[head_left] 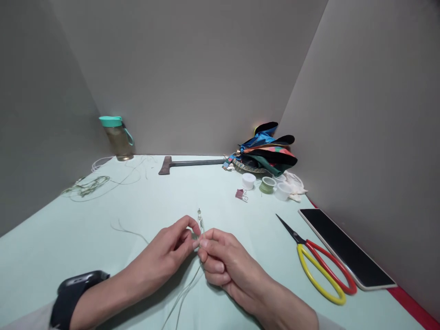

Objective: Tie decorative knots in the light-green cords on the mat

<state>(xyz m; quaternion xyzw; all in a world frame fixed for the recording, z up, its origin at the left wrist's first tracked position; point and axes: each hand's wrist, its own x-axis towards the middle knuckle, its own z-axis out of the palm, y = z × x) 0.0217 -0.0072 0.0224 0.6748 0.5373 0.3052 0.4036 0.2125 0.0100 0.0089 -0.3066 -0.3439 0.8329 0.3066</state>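
Observation:
Near the front middle of the table, my left hand [172, 247] and my right hand [225, 263] meet with fingertips touching. Both pinch a thin pale green cord [185, 293], whose loose strands hang down between my wrists toward the front edge. Above my fingertips a short knotted piece [200, 220] sticks out, pale and narrow, with a small tip at its far end. The exact spot of the pinch is covered by my fingers. Another thin strand [129, 231] runs out to the left from behind my left hand.
Scissors [304, 243] with red and yellow handles lie right of my hands, beside a black-screened phone or tablet [347, 247]. Farther back are a binder clip [241, 195], thread spools [267, 184], a fabric bundle [266, 151], an axe-shaped tool [192, 163], a bottle [117, 140] and a cord tangle [89, 185].

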